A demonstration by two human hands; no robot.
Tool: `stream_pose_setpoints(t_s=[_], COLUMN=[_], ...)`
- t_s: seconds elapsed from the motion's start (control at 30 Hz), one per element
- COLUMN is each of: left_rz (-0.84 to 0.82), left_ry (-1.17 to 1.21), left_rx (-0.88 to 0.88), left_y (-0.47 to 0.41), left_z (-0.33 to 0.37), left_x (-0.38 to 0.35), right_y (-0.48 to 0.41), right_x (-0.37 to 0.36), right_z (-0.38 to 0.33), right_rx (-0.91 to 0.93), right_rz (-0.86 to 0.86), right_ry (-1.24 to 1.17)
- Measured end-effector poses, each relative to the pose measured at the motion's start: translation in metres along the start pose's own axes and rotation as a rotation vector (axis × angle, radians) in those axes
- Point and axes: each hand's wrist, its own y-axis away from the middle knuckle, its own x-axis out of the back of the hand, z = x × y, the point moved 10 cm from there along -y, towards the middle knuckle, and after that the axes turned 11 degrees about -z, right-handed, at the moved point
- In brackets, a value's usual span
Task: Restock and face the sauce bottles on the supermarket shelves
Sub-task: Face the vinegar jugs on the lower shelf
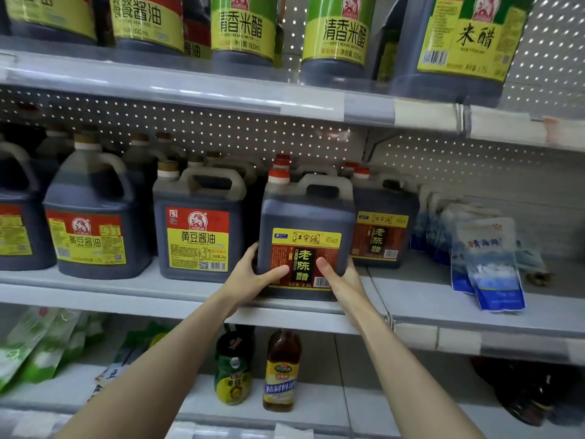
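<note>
Forearms (pixel 177 350) bare down to the left hand (pixel 253 275) and right hand (pixel 340 282).

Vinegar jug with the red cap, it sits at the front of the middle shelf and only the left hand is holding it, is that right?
Not quite. Both hands hold the vinegar jug: the left hand grips its lower left corner and the right hand its lower right, thumbs on its front. The head view shows this. The rest stands: it sits at the front of the middle shelf.

The middle jug (pixel 305 213) is smooth, dark see-through plastic with a glossy printed label (pixel 305 248). The shelf (pixel 133 289) looks matt painted metal, its back panel (pixel 240 134) perforated. The right-hand bags (pixel 493 267) are shiny crinkled film.
</note>
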Motion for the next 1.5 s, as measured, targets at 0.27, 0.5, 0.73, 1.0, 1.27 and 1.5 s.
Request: stream_pose_setpoints(t_s=[0.27,0.5,0.73,1.0,1.27,1.5], left_rz=[0.005,0.007,-0.009,-0.041,-0.053,-0.06], left_ry=[0.079,0.124,0.149,0.136,0.098,0.102], left_rx=[-0.066,-0.052,-0.048,-0.057,-0.077,-0.086], left_y=[0.0023,-0.0013,-0.0036,-0.0043,-0.0024,-0.0043], left_z=[0.0044,0.0015,-0.0011,-0.0001,0.0019,0.0006], left_x=[-0.0056,-0.004,-0.0038,-0.0063,-0.0073,-0.0067], right_y=[-0.0042,-0.0075,-0.0083,-0.0077,-0.0085,-0.0074], right_x=[0.0023,0.0024,0.0008,-0.0009,-0.0023,-0.0015], right_z=[0.0067,0.0088,0.0079,0.0038,0.0053,0.0078], right_rx=[0.014,0.025,0.028,0.043,0.028,0.006], right_rz=[0.031,0.046,0.052,0.032,-0.001,0.009], right_ry=[0.034,0.076,0.108,0.133,0.096,0.109])
